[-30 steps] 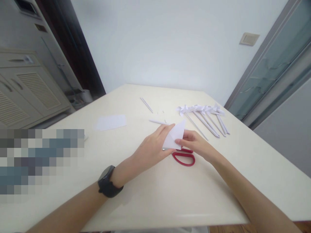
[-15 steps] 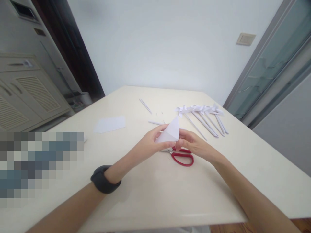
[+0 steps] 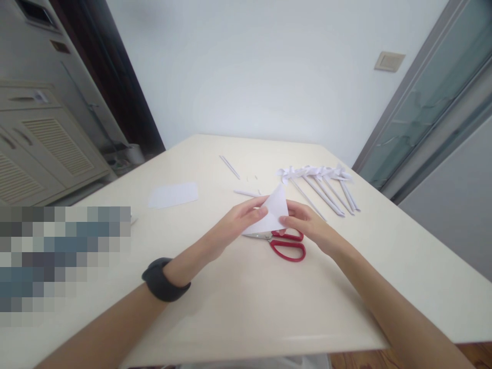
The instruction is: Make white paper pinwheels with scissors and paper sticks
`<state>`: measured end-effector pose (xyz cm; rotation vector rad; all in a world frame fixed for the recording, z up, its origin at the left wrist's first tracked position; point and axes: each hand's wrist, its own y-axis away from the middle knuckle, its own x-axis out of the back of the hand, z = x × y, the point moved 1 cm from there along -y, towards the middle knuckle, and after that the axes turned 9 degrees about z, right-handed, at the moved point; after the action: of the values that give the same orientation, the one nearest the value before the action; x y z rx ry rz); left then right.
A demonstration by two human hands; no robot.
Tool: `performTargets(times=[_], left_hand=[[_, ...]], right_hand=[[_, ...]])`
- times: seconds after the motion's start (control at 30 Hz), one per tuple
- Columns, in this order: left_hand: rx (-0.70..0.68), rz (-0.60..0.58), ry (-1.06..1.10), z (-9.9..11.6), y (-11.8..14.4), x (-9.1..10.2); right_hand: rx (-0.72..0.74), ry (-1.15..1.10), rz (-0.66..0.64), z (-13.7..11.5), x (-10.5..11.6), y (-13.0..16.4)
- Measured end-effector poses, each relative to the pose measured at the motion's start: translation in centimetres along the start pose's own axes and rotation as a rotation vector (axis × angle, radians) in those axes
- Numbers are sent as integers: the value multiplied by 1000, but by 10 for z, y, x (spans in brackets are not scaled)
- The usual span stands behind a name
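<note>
Between my two hands is a folded piece of white paper (image 3: 273, 212), roughly triangular with its tip pointing up and away. My left hand (image 3: 240, 221) grips its left side, thumb lying on top. On the right edge, my right hand (image 3: 305, 221) pinches the paper near its lower corner; its fingers behind the sheet are partly hidden. Red-handled scissors (image 3: 289, 251) lie on the table just below the paper, their blades partly covered by it. A thin rolled paper stick (image 3: 246, 193) lies just beyond my left hand.
Several paper pinwheel-like shapes on rolled sticks (image 3: 325, 195) lie at the right. A stack of white paper (image 3: 173, 195) rests at the left, two thin sticks (image 3: 229, 167) farther back. Small scraps lie mid-table. A blurred-out patch (image 3: 57, 256) covers the left side of the table (image 3: 238, 307).
The left thumb has moved from the paper's lower edge up onto its face. The paper now lies flatter, showing more of its surface, and the right thumb presses on its corner.
</note>
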<state>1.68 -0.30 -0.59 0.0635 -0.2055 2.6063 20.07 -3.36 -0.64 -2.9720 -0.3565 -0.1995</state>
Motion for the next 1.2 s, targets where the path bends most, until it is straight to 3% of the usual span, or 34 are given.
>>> performTargets(times=[0.23,0.6,1.2], left_hand=[[114,45,135,-8,-1,0],[109,194,93,-10,-4,8],[161,119,181,-14,-2,9]], right_hand=[[-76,-56,129,12,3,-2],[-61,-43,131,13,3,-2],[-34,-68,99,9,1,0]])
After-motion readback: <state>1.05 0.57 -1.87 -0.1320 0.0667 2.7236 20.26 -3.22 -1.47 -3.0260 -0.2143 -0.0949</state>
